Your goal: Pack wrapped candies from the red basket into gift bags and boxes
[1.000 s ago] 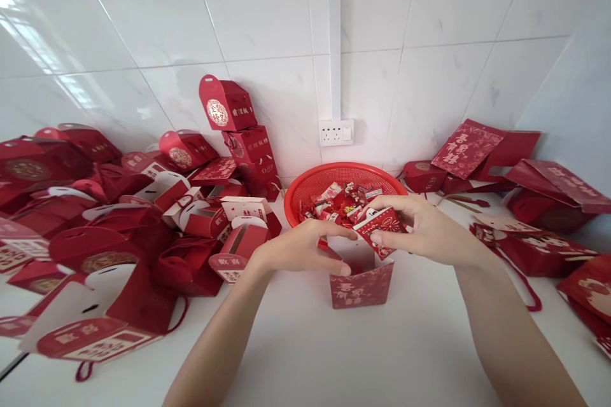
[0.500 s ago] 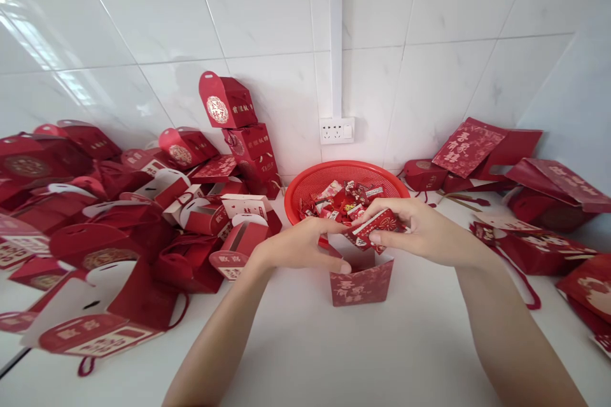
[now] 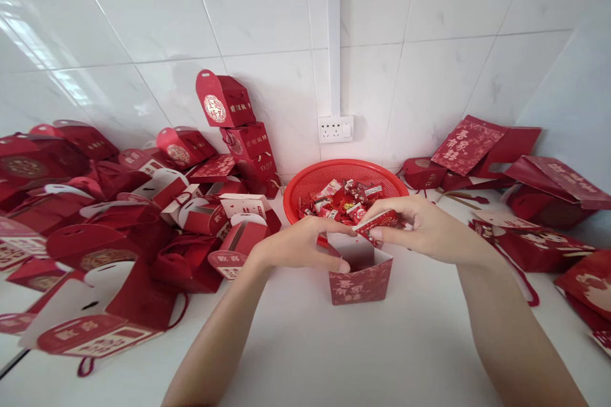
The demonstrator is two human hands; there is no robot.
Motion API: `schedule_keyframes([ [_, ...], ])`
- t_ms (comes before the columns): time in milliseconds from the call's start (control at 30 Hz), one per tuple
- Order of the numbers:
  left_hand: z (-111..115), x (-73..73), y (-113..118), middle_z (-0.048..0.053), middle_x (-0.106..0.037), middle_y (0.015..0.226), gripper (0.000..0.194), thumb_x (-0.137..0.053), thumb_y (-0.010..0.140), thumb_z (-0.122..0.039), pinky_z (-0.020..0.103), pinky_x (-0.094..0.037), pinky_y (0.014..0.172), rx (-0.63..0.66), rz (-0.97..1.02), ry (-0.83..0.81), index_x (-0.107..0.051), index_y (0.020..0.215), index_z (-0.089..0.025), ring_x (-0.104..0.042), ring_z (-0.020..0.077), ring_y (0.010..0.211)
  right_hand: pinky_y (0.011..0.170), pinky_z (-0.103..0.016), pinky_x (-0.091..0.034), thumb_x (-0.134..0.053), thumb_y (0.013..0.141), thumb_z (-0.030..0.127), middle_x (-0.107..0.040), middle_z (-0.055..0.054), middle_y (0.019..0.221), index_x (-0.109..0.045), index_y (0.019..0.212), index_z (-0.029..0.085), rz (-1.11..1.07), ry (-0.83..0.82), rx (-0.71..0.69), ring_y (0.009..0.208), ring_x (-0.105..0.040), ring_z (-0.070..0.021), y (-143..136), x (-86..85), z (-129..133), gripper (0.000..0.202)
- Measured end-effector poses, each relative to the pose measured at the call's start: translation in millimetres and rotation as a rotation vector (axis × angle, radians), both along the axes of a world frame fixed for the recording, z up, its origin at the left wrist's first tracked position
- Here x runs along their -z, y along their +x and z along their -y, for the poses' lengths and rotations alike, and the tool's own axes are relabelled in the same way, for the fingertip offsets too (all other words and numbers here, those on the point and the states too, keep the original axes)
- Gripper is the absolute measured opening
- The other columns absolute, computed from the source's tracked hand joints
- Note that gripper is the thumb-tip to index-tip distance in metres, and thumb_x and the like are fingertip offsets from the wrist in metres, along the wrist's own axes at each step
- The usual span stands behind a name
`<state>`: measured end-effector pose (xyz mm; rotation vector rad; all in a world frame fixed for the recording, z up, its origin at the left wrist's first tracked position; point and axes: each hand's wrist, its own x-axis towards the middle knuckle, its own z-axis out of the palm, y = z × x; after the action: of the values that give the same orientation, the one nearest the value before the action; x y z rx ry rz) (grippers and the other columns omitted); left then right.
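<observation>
A small red gift box (image 3: 359, 286) with pale blossom print and lettering stands open-topped on the white table in front of me. My left hand (image 3: 305, 245) grips its left side, thumb over the front rim and fingers toward the back. Between the thumb and fingers of my right hand (image 3: 414, 229) is a flat red packet (image 3: 379, 224) with white patterning, held tilted over the box's back right rim. Part of the packet is hidden by my fingers. Just behind both hands sits a red plastic basket (image 3: 296, 186) with several wrapped sweets (image 3: 354, 194) in it.
Many red gift boxes (image 3: 114, 235) crowd the left side, some open. A stack of boxes (image 3: 251, 140) leans near the tiled wall. More red boxes and bags (image 3: 534, 248) with cords lie at the right. A wall socket (image 3: 335, 130) is behind the basket.
The packet in my right hand has tipped to a flatter, more edge-on angle and shows less of its printed face. My left hand keeps its place on the box.
</observation>
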<state>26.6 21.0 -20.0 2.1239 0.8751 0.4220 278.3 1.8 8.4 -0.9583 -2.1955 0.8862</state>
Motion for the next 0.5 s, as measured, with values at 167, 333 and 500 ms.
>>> schedule_keyframes([
  [167, -1, 1.0, -1, 0.005, -0.069, 0.135, 0.058, -0.085, 0.075, -0.036, 0.035, -0.047, 0.106, -0.02, -0.009, -0.028, -0.07, 0.129, -0.025, -0.062, 0.0273, 0.127, 0.07, -0.029, -0.054, -0.059, 0.093, 0.026, -0.074, -0.003, 0.103, -0.073, 0.104, 0.023, -0.119, 0.009, 0.033, 0.081, -0.068, -0.0169, -3, 0.5, 1, 0.017],
  [333, 1, -2.0, 1, 0.002, -0.075, 0.111, 0.042, -0.08, 0.078, -0.036, 0.031, -0.051, 0.09, 0.015, -0.008, -0.033, -0.074, 0.117, -0.021, -0.067, 0.0243, 0.103, 0.074, -0.028, -0.052, -0.056, 0.094, 0.02, -0.074, -0.002, 0.106, -0.07, 0.106, 0.023, -0.031, -0.017, -0.078, 0.09, -0.068, -0.0177, -12, 4.7, 1, 0.018],
  [500, 0, -0.2, 1, -0.002, -0.066, 0.084, 0.034, -0.08, 0.076, -0.039, 0.025, -0.045, 0.071, -0.006, -0.042, -0.008, -0.075, 0.102, -0.018, -0.059, 0.0178, 0.082, 0.076, -0.031, -0.049, -0.061, 0.092, 0.022, -0.075, -0.002, 0.104, -0.068, 0.12, 0.024, 0.198, -0.062, -0.156, 0.085, -0.067, -0.0181, -14, 5.4, 0, 0.028],
])
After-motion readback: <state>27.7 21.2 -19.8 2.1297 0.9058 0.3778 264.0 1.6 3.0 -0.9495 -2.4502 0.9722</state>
